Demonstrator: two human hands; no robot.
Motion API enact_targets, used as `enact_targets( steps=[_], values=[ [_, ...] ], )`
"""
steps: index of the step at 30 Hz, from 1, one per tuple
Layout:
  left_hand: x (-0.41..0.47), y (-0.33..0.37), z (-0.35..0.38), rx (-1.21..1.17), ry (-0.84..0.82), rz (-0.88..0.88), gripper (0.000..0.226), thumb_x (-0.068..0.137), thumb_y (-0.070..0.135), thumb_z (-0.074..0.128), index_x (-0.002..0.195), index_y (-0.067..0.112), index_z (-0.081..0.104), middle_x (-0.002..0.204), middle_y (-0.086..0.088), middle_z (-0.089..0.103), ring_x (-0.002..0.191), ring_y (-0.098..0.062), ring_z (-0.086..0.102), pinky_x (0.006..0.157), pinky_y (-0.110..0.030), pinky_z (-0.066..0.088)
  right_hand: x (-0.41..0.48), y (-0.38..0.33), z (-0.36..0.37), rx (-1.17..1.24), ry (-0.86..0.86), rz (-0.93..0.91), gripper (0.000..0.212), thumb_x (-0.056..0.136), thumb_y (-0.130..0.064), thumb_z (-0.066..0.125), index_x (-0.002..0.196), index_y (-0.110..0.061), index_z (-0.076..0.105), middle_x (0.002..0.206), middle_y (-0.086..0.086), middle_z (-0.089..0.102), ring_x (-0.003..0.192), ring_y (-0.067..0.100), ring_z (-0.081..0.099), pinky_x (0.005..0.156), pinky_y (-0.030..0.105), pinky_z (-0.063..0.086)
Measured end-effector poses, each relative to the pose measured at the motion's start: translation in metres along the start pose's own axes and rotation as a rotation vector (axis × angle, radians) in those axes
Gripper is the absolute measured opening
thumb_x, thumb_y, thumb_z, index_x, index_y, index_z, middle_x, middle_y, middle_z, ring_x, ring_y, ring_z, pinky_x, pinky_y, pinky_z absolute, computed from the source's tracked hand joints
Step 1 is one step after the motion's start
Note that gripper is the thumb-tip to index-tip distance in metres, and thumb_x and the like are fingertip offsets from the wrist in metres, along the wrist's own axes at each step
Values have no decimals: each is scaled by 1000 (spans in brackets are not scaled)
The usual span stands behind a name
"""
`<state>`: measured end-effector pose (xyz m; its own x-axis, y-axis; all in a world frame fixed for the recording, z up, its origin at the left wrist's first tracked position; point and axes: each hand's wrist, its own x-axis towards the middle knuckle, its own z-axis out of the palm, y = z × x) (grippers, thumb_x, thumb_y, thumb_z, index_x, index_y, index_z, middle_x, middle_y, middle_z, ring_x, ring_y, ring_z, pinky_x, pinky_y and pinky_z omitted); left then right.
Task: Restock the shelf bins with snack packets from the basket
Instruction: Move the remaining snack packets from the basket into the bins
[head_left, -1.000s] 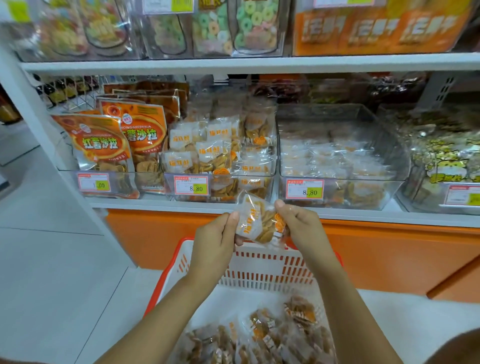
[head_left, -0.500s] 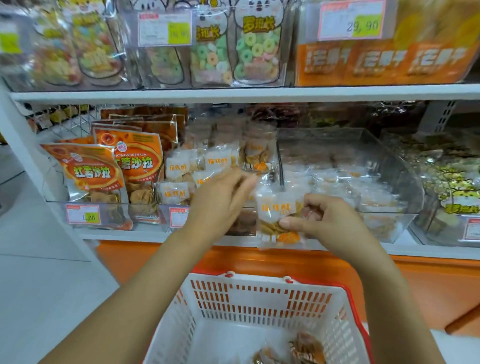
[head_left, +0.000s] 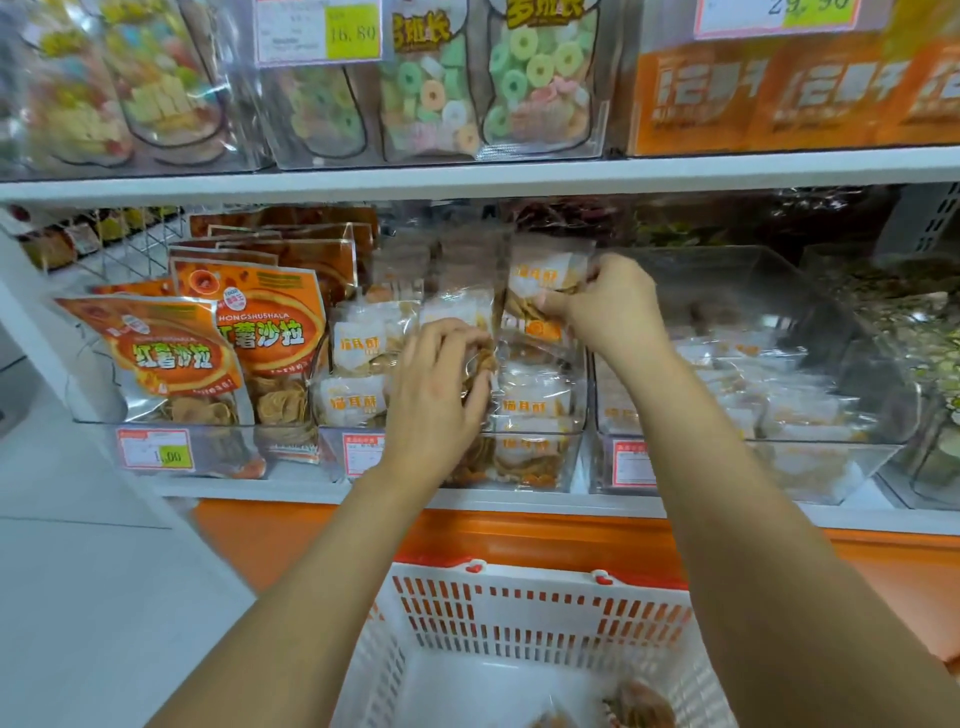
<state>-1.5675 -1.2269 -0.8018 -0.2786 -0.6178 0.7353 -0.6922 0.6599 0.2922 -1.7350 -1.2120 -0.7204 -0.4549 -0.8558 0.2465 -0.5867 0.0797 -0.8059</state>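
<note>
My right hand (head_left: 610, 306) pinches a clear snack packet (head_left: 535, 291) with a white and orange label, holding it upright over the back of the middle clear bin (head_left: 569, 457). My left hand (head_left: 436, 395) reaches into the same bin, and its fingertips press on the packets (head_left: 530, 402) stacked there; whether it grips one is hard to tell. The white basket (head_left: 519, 613) with red trim stands below the shelf, and a few brown snack packets (head_left: 639, 706) show at its bottom.
Orange chip bags (head_left: 270, 332) fill the bin to the left. A larger clear bin (head_left: 831, 441) of pale packets sits to the right. An upper shelf (head_left: 467, 174) carries bags of ring candy and orange boxes. Pale floor lies to the left.
Both hands rose from above the basket up to the shelf. My right hand carried the packet into the middle bin, and my left hand let go of it and reached onto the stacked packets.
</note>
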Motion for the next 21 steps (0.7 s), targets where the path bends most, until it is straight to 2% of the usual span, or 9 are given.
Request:
enact_targets(
  steps=[5, 7, 9, 10, 12, 15, 17, 19, 21],
  values=[
    [0, -1, 1, -11, 20, 7, 29, 82, 9, 64, 111, 10, 60, 113, -4, 52, 106, -16, 46, 90, -17, 30, 26, -11, 21, -388, -59, 89, 17, 86, -8, 66, 102, -1, 61, 113, 18, 64, 104, 32, 62, 77, 34, 48],
    [0, -1, 0, -20, 17, 10, 30, 82, 9, 64, 112, 10, 60, 113, -4, 52, 107, -15, 45, 90, -18, 30, 33, -9, 27, -466, -5, 56, 32, 89, 0, 56, 121, 2, 53, 119, 21, 60, 109, 35, 59, 79, 35, 47],
    [-1, -1, 0, -25, 15, 5, 29, 82, 9, 63, 111, 10, 60, 113, -4, 52, 107, -15, 45, 90, -18, 29, 35, -8, 31, -547, 39, 10, 59, 90, 2, 50, 143, 2, 24, 130, 25, 50, 112, 35, 57, 74, 34, 43],
    [-1, -2, 0, -27, 15, 2, 29, 82, 9, 63, 111, 11, 60, 113, -4, 52, 107, -15, 45, 90, -18, 30, 34, -7, 34, -591, 51, -13, 69, 90, 1, 50, 147, 1, 13, 137, 26, 43, 113, 35, 56, 72, 33, 41],
    [-1, -2, -1, -32, 11, -5, 30, 82, 9, 63, 112, 11, 59, 113, -4, 52, 107, -15, 46, 91, -21, 33, 33, -7, 40, -642, 73, -32, 74, 90, -1, 52, 149, -1, 7, 146, 26, 29, 113, 35, 56, 71, 31, 41],
    [0, -2, -2, -37, -16, -9, 31, 82, 9, 64, 113, 12, 60, 112, -3, 52, 107, -15, 46, 91, -20, 32, 27, -11, 44, -580, 129, -8, 71, 89, 1, 53, 148, -3, 15, 147, 27, 21, 104, 34, 62, 72, 31, 43],
    [0, -2, -5, -42, -56, -16, 32, 83, 11, 64, 115, 13, 59, 113, -3, 52, 107, -15, 46, 90, -19, 31, 22, -11, 43, -547, 105, -26, 55, 88, 5, 53, 139, -1, 32, 141, 24, 34, 105, 36, 62, 80, 34, 48],
    [-1, -3, -9, -52, -99, -14, 34, 85, 14, 64, 119, 14, 58, 115, -3, 52, 110, -16, 46, 92, -20, 32, 14, -11, 41, -513, 26, -82, 30, 87, 7, 53, 116, 0, 54, 123, 20, 54, 106, 36, 60, 81, 36, 48],
    [-3, -2, -15, -98, -97, 13, 35, 86, 16, 63, 121, 12, 58, 116, -4, 53, 111, -15, 47, 94, -23, 35, 3, -9, 34, -438, -18, -127, 5, 86, -3, 58, 90, -7, 57, 103, 16, 63, 97, 33, 61, 71, 32, 44]
  ],
)
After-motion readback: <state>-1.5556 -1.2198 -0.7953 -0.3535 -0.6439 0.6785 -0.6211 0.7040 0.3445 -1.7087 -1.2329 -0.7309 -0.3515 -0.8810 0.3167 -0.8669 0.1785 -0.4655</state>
